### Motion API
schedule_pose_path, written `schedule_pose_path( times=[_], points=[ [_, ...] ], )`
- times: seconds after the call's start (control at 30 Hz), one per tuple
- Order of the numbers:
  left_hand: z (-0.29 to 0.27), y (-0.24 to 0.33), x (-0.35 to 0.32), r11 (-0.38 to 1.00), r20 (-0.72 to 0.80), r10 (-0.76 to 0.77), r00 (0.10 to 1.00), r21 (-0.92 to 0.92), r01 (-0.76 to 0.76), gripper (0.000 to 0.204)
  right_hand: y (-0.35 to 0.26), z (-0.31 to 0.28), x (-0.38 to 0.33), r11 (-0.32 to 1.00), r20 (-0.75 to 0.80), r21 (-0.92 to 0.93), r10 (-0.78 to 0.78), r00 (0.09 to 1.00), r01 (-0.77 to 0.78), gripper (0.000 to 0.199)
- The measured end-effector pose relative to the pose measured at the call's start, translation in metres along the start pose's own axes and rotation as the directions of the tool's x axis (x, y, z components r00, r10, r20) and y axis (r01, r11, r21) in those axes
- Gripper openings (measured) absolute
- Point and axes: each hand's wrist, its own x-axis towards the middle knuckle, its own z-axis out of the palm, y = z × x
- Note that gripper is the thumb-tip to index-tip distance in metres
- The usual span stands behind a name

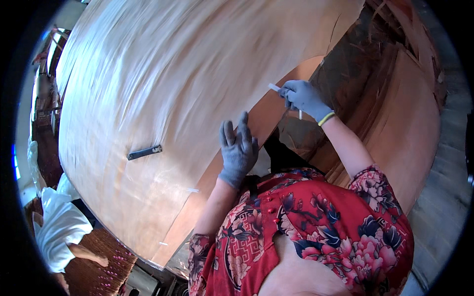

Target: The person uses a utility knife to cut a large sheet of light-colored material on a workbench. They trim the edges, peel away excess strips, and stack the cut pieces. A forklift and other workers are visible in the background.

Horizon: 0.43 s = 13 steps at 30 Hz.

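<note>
My left hand wears a grey glove, with its fingers apart over the near edge of a large pale wood veneer sheet. It appears to hold nothing. Further right, my right hand, gloved in grey with a yellow cuff, is closed on a white strip of tape. One end sticks out toward the sheet, and another white bit shows below the fingers. A narrow, browner veneer strip runs along the sheet's edge under both hands. Small white tape pieces lie across the seam on the left.
A dark, narrow bar-shaped tool rests on the sheet. Torn brown veneer is heaped to the right. At lower left, another person in white is beside a brown stack with pink marks. Grey floor lies at far right.
</note>
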Motion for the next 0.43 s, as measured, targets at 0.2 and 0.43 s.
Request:
schedule_pose_path(
  times=[0.2,0.43],
  points=[
    [0.021,0.013,0.058,0.996,-0.071,0.058,0.996,-0.060,-0.062,0.066,0.014,-0.012,0.016,0.981,0.130,0.193,-0.017,0.991,-0.008,0.017],
    [0.050,0.008,0.073,0.998,-0.030,0.032,0.999,-0.056,-0.033,0.065,0.021,-0.036,-0.008,0.953,0.106,0.304,-0.057,0.993,0.022,0.014]
  ],
)
